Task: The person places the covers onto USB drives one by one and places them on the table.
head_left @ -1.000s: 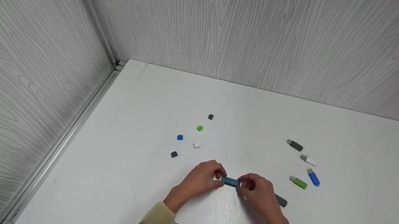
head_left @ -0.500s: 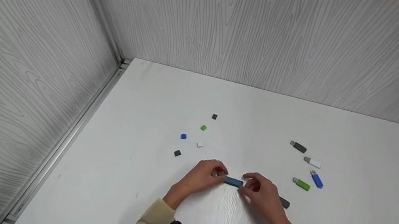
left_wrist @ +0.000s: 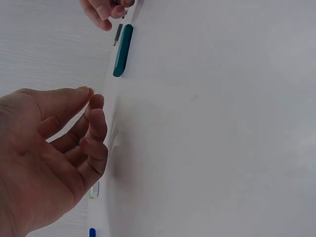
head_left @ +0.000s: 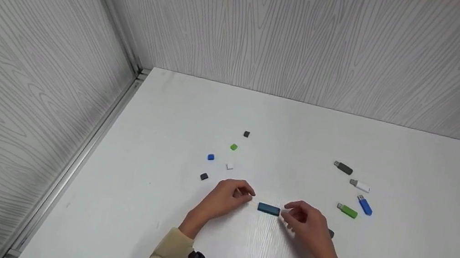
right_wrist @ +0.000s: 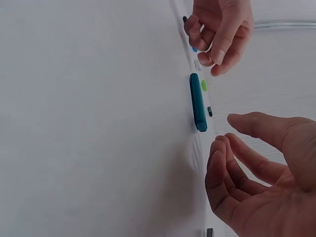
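Note:
A teal USB stick (head_left: 269, 209), closed at both ends with no metal plug showing, lies flat on the white table between the two hands. To its left is the left hand (head_left: 221, 199), its thumb and fingers loosely bent and holding nothing. On the other side the right hand (head_left: 307, 224) hovers close to the stick's right end, thumb and fingertips apart. Both wrist views show a gap between the fingers and the teal stick (right_wrist: 197, 103). Partly hidden behind the right hand is a dark grey USB stick (head_left: 331, 233).
Uncapped USB sticks lie at right: grey (head_left: 345, 168), white (head_left: 361, 186), blue (head_left: 365, 206) and green (head_left: 348, 211). Small caps are scattered left of centre, among them a green cap (head_left: 234, 146), a blue cap (head_left: 211, 157) and a white cap (head_left: 230, 166). Panels wall the table.
Both hands held the teal USB stick by its ends a second ago. The right hand let go first, then the left; they have drawn apart, leaving the stick on the table.

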Available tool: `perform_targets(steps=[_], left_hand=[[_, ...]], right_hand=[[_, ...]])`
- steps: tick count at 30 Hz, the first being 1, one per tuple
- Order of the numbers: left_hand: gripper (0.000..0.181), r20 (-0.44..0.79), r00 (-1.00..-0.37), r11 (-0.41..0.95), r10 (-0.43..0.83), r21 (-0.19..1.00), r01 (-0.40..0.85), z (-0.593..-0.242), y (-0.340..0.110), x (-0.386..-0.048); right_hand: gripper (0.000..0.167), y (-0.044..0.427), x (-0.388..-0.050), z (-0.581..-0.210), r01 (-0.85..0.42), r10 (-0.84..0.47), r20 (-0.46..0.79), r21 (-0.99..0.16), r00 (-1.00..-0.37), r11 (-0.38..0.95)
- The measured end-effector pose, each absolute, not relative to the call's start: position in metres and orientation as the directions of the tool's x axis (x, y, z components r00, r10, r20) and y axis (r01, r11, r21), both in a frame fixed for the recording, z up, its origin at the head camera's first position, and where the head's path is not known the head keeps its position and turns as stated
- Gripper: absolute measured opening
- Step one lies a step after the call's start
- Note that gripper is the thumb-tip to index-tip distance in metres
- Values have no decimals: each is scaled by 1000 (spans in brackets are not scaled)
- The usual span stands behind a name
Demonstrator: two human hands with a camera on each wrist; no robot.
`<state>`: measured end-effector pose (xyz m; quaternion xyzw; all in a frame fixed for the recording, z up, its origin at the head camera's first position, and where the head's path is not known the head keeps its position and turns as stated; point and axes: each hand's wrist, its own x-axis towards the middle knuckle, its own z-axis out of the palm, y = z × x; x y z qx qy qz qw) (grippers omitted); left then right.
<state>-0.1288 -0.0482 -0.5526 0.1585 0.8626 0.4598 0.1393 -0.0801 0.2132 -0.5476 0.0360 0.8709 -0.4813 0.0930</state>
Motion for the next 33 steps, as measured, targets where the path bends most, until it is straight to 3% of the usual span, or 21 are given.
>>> perform_targets(steps=[16, 33], left_hand=[[17, -90, -939, 518, 331, 850, 101, -545, -87, -138], [16, -4, -975, 503, 220, 857, 110, -544, -127, -140]], right_hand=[[23, 234, -70, -537, 230, 60, -243, -771, -968, 594], [26, 265, -56, -536, 280, 93, -280, -758, -955, 590]])
